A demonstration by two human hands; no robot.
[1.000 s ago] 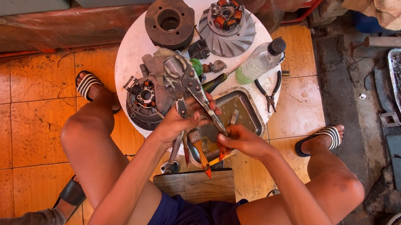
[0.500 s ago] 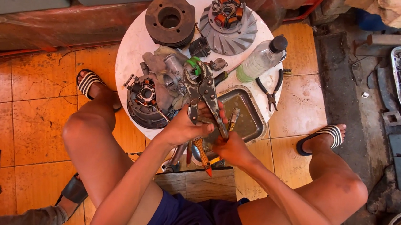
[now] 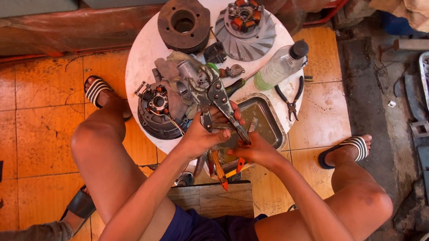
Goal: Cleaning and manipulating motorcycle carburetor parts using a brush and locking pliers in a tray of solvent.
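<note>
Now both hands, left hand (image 3: 200, 137) and right hand (image 3: 255, 151), have fingers wrapped round the pliers (image 3: 220, 103), which point far-left at the engine part (image 3: 177, 82).

Warm, even daylight from overhead; sharp in the middle, softer and bent at the edges.

The white round counter (image 3: 146, 50) is the brightest patch, nearly washed out, with glare on the steel tray (image 3: 269, 122) and clear plastic bottle (image 3: 278, 67). Shadows are soft and short under the knees. The orange floor tiles (image 3: 32, 133) curve with wide-angle distortion; corners fall dimmer and slightly blurred.
</note>
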